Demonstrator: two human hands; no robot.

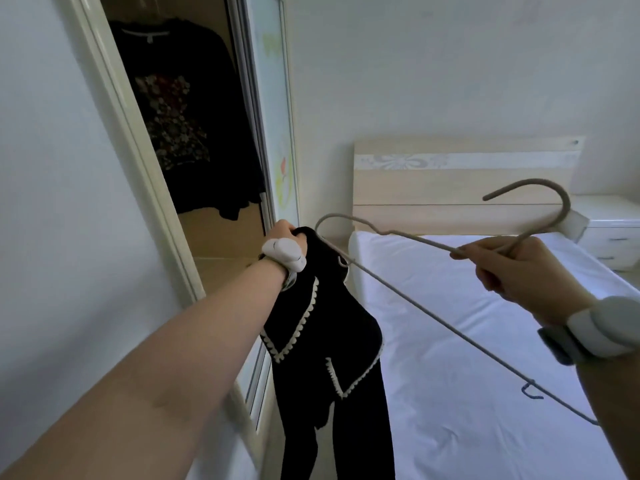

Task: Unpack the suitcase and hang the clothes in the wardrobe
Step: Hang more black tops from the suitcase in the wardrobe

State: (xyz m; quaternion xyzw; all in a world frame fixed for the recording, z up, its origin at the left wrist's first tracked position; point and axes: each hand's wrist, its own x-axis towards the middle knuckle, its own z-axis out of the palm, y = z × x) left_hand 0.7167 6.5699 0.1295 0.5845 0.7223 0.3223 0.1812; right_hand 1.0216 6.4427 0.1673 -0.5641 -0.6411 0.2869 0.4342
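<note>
Our wardrobe (145, 161) stands open on the left, its pale frame slanting across the view. The sliding door (273, 116) is pushed aside, and its edge is just beside the bed (467, 358) corner, so the lane between them is narrow. Inside, dark clothes (194, 116) hang high, with a bare wooden shelf below them.

Our left hand (282, 235) has its grip clenched round the top of the black garment (322, 323), holding it up in front of the door edge. The cloth hangs limp towards the floor.

Our right hand (516, 268) has its grip curled round the hanger (433, 316) at the neck, just under the hook. The hanger is held out flat over the bed, and its far shoulder reaches the garment's top beside our left hand.

The hanger is thin, pale, coated wire with a thick curved hook and small notch hooks on the bar. The garment is soft and matte, edged with cream scalloped trim. The sheet is smooth and white, and the headboard (450, 188) is light wood.
</note>
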